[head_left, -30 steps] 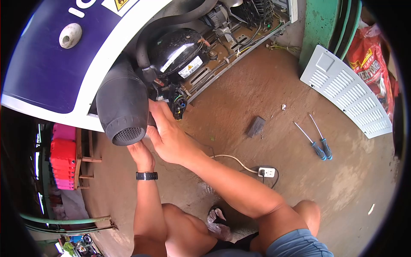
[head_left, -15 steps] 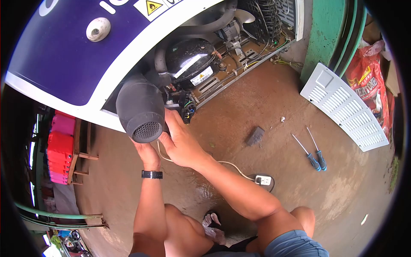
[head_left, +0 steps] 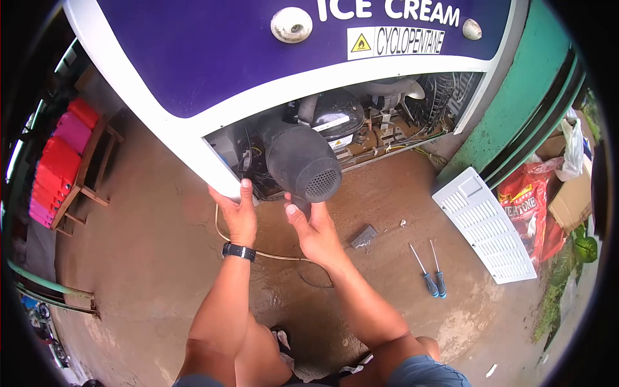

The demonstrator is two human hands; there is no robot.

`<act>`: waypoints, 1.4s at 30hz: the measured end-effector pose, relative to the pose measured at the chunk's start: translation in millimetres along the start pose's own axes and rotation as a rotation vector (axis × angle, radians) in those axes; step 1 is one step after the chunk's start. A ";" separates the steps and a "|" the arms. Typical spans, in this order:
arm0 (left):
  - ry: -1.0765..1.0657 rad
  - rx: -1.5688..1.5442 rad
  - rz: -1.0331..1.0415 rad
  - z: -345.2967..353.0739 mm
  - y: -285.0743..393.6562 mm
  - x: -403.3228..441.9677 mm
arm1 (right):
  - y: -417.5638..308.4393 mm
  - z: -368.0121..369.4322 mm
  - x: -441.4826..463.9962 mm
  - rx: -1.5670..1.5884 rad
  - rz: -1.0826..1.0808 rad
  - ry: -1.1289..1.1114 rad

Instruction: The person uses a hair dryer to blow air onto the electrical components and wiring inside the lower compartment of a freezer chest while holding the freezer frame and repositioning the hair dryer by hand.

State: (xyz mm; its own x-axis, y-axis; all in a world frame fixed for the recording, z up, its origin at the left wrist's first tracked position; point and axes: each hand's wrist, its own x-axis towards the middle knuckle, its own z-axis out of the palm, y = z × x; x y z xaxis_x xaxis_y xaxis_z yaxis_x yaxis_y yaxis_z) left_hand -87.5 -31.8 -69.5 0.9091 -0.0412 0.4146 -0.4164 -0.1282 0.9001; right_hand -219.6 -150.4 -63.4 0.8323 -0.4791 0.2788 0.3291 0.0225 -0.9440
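Note:
My right hand (head_left: 316, 235) is closed round the handle of a black hair dryer (head_left: 293, 151), whose mesh intake end faces back toward me. The dryer's front end points into the open lower compartment of an ice cream freezer (head_left: 213, 109), where its tip is hidden. My left hand (head_left: 236, 216), with a dark watch on the wrist, grips the white frame's lower corner, thumb up. Just beyond the dryer sits a black compressor (head_left: 345, 119) with pipes and wires. A pale cord (head_left: 277, 257) runs behind my forearms across the wet floor.
Two blue-handled screwdrivers (head_left: 431, 280) lie on the floor at right, near a small dark block (head_left: 364, 237). A white vented panel (head_left: 487, 226) leans by the green post (head_left: 496, 97). Red and pink containers (head_left: 61, 158) stand on a wooden rack at left.
My view has swung left, so the freezer front shows more fully. My left hand has moved from beside the dryer to the freezer frame. The dryer remains in my right hand.

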 end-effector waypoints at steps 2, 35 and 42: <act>-0.007 -0.001 0.032 -2.7 -5.6 2.2 | 0.1 1.2 -7.7 -0.024 0.032 -0.013; 0.059 0.036 0.618 -30.7 145.7 117.5 | -83.5 39.4 -58.4 -0.445 0.013 -0.047; 0.053 -0.094 0.667 -24.6 134.8 139.9 | -110.5 52.7 -57.9 -0.471 0.087 0.010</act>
State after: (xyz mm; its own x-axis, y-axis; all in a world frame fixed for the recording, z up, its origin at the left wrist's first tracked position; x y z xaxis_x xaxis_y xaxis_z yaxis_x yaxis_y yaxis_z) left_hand -16.9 -30.4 113.1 0.4555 -0.0330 0.8896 -0.8901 -0.0048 0.4556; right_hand -280.7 -78.8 34.1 0.8430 -0.5012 0.1954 0.0186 -0.3358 -0.9417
